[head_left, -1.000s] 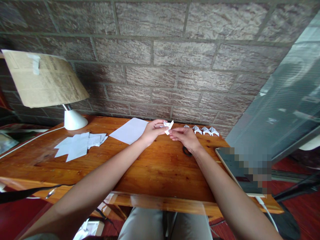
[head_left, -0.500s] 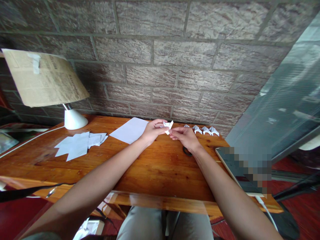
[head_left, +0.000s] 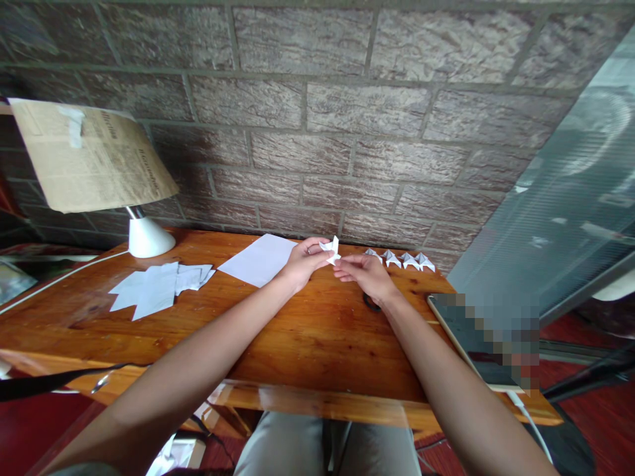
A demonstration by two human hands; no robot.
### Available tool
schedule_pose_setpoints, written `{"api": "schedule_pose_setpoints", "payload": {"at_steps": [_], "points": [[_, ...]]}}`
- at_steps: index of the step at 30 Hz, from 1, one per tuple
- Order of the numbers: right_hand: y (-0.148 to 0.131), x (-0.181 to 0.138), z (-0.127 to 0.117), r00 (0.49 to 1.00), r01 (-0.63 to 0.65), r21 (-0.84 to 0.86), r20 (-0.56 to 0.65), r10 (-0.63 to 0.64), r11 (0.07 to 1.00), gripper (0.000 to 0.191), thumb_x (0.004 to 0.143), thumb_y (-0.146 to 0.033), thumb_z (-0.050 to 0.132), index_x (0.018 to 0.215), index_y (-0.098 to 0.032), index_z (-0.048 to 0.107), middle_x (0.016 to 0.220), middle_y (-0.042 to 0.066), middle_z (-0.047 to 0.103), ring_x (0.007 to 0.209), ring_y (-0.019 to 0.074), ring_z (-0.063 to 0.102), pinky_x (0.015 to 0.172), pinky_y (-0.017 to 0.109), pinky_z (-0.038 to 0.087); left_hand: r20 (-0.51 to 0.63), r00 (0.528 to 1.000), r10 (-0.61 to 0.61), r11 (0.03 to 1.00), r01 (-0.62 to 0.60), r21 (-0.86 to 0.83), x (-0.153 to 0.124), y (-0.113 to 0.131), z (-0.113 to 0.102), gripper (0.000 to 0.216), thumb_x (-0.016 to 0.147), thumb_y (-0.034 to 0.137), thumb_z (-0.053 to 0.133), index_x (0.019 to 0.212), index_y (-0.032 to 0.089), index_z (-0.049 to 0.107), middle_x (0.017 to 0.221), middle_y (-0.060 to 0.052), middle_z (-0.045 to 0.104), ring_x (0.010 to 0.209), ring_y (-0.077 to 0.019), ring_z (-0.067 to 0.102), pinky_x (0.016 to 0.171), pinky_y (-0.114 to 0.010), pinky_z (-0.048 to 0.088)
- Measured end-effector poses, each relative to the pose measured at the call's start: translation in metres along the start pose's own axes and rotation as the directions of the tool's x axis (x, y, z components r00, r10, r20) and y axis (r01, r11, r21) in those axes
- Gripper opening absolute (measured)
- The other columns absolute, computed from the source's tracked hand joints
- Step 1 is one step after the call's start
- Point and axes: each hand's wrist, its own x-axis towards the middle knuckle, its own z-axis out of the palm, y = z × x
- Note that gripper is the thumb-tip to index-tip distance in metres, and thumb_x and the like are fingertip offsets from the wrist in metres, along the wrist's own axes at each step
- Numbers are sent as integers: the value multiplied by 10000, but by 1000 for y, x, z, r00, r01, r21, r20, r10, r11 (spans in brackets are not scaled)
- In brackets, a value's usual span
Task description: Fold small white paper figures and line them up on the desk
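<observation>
A small folded white paper piece (head_left: 333, 248) is held up above the far part of the wooden table (head_left: 317, 344), one pointed flap standing upward. My left hand (head_left: 306, 260) pinches it from the left between thumb and fingers. On the other side, my right hand (head_left: 366, 272) has its thumb and fingertips closed at the paper's lower right corner. Several similar folded paper pieces (head_left: 409, 261) stand in a row behind and to the right of my right hand. Beneath that hand a black ring-shaped thing (head_left: 371, 302) is partly hidden.
A white paper sheet (head_left: 260, 259) lies left of my hands, and cut paper pieces (head_left: 151, 289) are farther left. A lamp (head_left: 150, 237) with a newspaper shade stands at the back left. At the right edge lies a tablet (head_left: 461, 330) with a white cable (head_left: 528, 420). A brick wall (head_left: 327, 158) rises behind.
The folded paper has turned slightly in my fingers, its upright flap now pointing more straight up. My right fingers have shifted a little left and down along it.
</observation>
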Motion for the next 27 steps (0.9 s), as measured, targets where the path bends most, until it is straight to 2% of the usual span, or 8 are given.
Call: {"api": "schedule_pose_setpoints", "payload": {"at_steps": [4,7,11,16,19,21,24,27], "points": [[3,1,1,999,39,-32,-19,-39,999,308,633,-402,788,773,-146,688,722,47,714,638,122,658,620,236,531,29,997,70,990,-73,118,0,0,2,393,548,241,813,898,176,646,748,17,663,737,-134,616,763,-300,485],[3,3,1,995,47,-9,-88,-48,999,297,621,-394,791,722,-160,637,687,37,700,597,121,646,599,242,526,48,993,109,966,-117,230,0,1,3,367,580,226,782,916,161,650,763,2,672,708,-130,605,725,-275,465],[2,4,-2,986,96,7,-138,-94,995,309,631,-410,772,777,-168,647,651,18,681,582,122,624,609,256,514,48,996,74,950,-85,302,-1,1,2,397,608,226,755,988,163,659,746,-6,674,666,-133,592,673,-266,450],[3,5,-4,975,199,-79,-82,-205,977,317,662,-429,742,823,-164,680,681,14,671,614,122,592,631,258,492,81,997,7,928,-37,371,-2,-1,0,215,646,282,741,821,162,707,709,-15,679,617,-129,573,611,-250,417],[2,4,-5,962,251,-118,-77,-261,961,317,692,-392,719,930,-192,659,710,4,676,639,133,603,653,270,494,61,997,-45,949,23,316,0,-2,-2,238,636,313,766,814,164,712,698,-19,677,624,-128,585,608,-248,419],[0,3,-7,943,322,-165,-33,-332,932,302,731,-345,677,1001,-214,635,769,7,693,709,149,632,699,283,498,42,995,-89,974,78,211,3,-2,-4,273,606,305,796,819,157,711,745,-33,691,677,-136,615,661,-263,449],[-3,1,-10,903,426,-326,103,-417,844,248,754,-273,638,996,-223,662,870,24,709,799,167,650,751,298,490,33,990,-137,990,135,39,6,-2,-6,311,555,265,833,808,136,707,773,-45,700,715,-137,636,741,-288,475],[-3,0,-11,891,445,-467,146,-429,764,254,771,-291,649,1015,-237,695,882,32,723,774,178,657,744,312,491,25,986,-165,986,166,-35,8,-1,-9,334,528,221,847,819,132,709,757,-37,702,705,-127,638,752,-284,480]]}}
